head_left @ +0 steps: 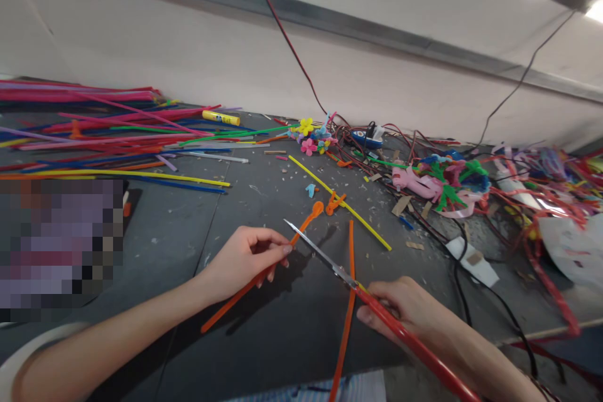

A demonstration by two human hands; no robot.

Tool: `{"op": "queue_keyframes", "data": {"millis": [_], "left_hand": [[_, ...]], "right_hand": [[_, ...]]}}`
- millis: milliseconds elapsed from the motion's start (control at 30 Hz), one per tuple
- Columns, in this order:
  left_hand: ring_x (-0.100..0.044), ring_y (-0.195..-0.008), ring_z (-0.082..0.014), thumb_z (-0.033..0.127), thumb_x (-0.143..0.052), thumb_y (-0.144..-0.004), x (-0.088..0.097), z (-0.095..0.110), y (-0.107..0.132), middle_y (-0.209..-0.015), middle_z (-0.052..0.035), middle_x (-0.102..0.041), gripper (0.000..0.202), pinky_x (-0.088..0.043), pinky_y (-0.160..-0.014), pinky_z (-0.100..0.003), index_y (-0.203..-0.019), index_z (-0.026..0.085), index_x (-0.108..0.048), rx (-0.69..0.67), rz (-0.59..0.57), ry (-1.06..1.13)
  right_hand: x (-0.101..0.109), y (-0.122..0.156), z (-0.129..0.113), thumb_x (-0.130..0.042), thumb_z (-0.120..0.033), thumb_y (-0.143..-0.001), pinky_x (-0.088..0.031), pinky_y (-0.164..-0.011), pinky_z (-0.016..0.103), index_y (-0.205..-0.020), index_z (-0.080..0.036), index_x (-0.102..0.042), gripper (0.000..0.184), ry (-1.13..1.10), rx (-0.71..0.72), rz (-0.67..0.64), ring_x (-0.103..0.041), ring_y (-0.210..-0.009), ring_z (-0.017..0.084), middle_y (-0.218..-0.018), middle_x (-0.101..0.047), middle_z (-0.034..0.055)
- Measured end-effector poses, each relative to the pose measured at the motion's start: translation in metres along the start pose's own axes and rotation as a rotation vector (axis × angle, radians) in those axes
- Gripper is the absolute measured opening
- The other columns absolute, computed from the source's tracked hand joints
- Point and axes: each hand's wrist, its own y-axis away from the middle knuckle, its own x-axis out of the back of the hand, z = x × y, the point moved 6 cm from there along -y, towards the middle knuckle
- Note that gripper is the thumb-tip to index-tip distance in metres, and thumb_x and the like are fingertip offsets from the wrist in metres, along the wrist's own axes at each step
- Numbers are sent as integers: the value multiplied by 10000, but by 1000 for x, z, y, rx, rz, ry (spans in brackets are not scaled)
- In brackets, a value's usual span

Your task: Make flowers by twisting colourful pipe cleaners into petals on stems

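My left hand pinches an orange pipe cleaner that ends in a small loop near the middle of the dark table. My right hand is closed on red-handled scissors; their metal blades point up-left and meet the orange pipe cleaner close to my left fingertips. A second orange pipe cleaner lies straight on the table between my hands, passing under the scissors.
A pile of long coloured pipe cleaners covers the back left. A yellow pipe cleaner lies diagonally ahead. Small pipe-cleaner flowers, a yellow glue stick, tangled wires and colourful scraps fill the right. A blurred patch sits left.
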Motion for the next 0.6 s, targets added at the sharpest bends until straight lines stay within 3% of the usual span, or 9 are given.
{"op": "queue_keyframes", "data": {"millis": [200,333,467,600], "left_hand": [[-495,-416,-71,403,-540,-765,-1,-4,1,-612,-16,-620,296,-406,-377,-169,-783,124,-636,49,-35,-29],[-497,-403,-70,405,-555,-753,-2,-5,2,-588,-5,-605,286,-387,-360,-159,-779,129,-624,93,-47,-20],[-491,-394,-63,393,-531,-772,-2,-4,2,-582,12,-580,266,-389,-360,-155,-779,137,-602,90,-42,0],[-444,-355,-51,392,-505,-785,-5,-5,1,-533,44,-519,256,-362,-329,-149,-765,147,-578,73,-58,-4]], "right_hand": [[5,-2,3,-355,-592,-802,-171,-416,211,-544,-152,-457,520,21,-40,75,-219,-460,68,-488,-277,-51],[13,0,-1,-311,-573,-824,-196,-419,206,-520,-156,-461,537,74,-61,193,-243,-448,74,-455,-289,-50],[36,7,2,-325,-541,-822,-251,-425,203,-533,-165,-529,516,185,-127,356,-356,-435,94,-436,-423,-21],[70,20,35,-345,-499,-817,-340,-476,235,-659,-175,-613,449,352,-326,592,-534,-502,167,-550,-600,51]]}}
